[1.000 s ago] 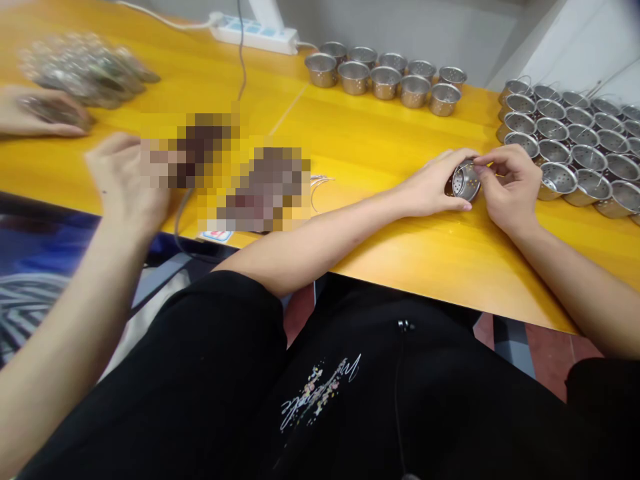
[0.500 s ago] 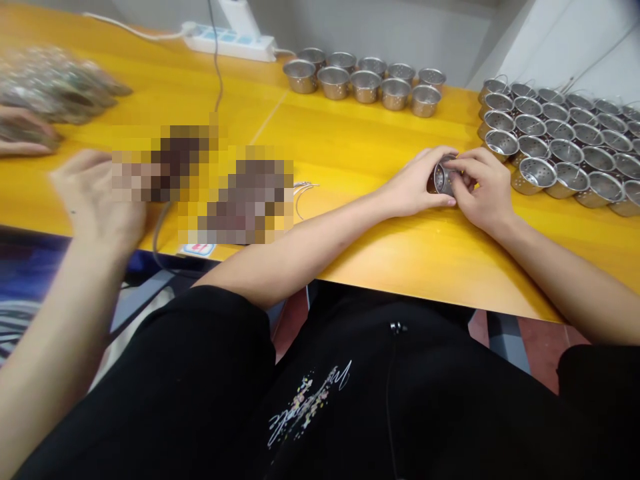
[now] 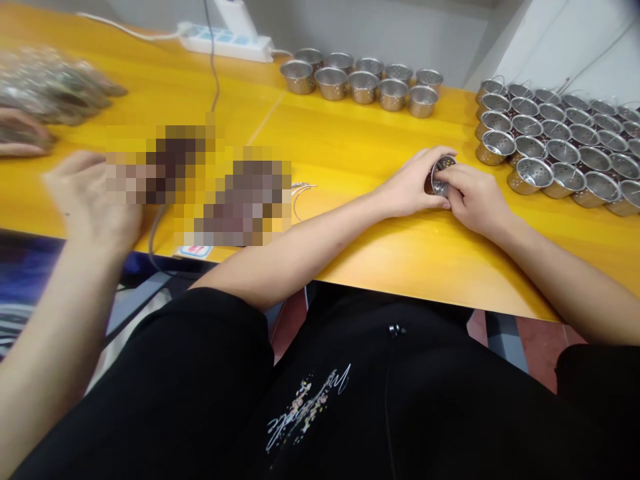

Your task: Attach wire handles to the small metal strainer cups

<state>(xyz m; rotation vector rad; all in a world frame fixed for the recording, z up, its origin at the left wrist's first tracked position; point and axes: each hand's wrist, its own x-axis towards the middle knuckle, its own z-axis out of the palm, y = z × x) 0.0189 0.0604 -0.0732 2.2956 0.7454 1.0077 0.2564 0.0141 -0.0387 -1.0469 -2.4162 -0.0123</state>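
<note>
A small perforated metal strainer cup [image 3: 443,164] lies tilted on its side above the yellow table, its mouth facing right. Curved around its body from the left, my left hand [image 3: 411,184] grips it, thumb below and fingers above. My right hand [image 3: 477,197] reaches into the mouth from the right, its index finger inside and its thumb at the lower rim. Whether those fingers also hold a small part is hidden. Several thin bent wires [image 3: 303,187] rest on the table left of my hands.
Rows of strainer cups with wire handles [image 3: 563,153] fill the right side. Two rows of cups without visible handles [image 3: 363,87] stand at the back, near a power strip [image 3: 227,44]. At left are another person's hand [image 3: 95,200], blurred-out items and clear-wrapped goods [image 3: 50,87].
My right hand has shifted slightly left, its fingers now deeper in the cup's mouth. My left hand keeps its hold on the cup. The whole view has drifted a little.
</note>
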